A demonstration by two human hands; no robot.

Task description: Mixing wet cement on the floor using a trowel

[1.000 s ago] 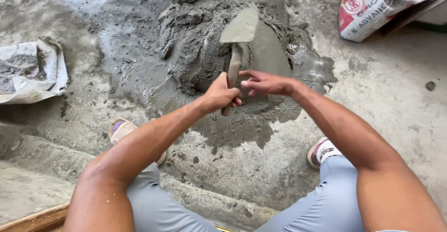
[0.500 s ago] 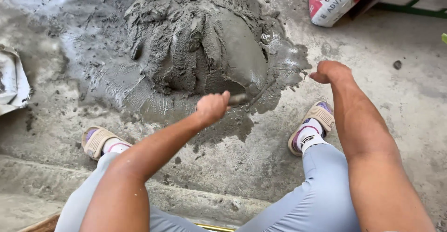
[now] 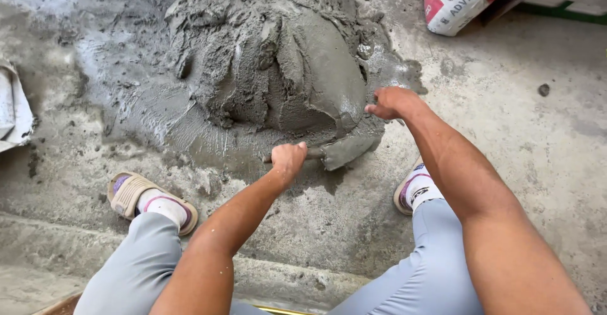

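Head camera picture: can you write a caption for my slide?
Left hand holds a trowel at the foot of a wet cement heap; right hand rests beside it.

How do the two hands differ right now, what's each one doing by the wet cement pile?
The left hand is closed around the handle of the trowel; the right hand holds nothing. The left hand sits nearer the person, at the foot of the cement pile; the right hand sits farther out, at the pile's right edge beside the trowel blade. Both are bare and low over the concrete floor.
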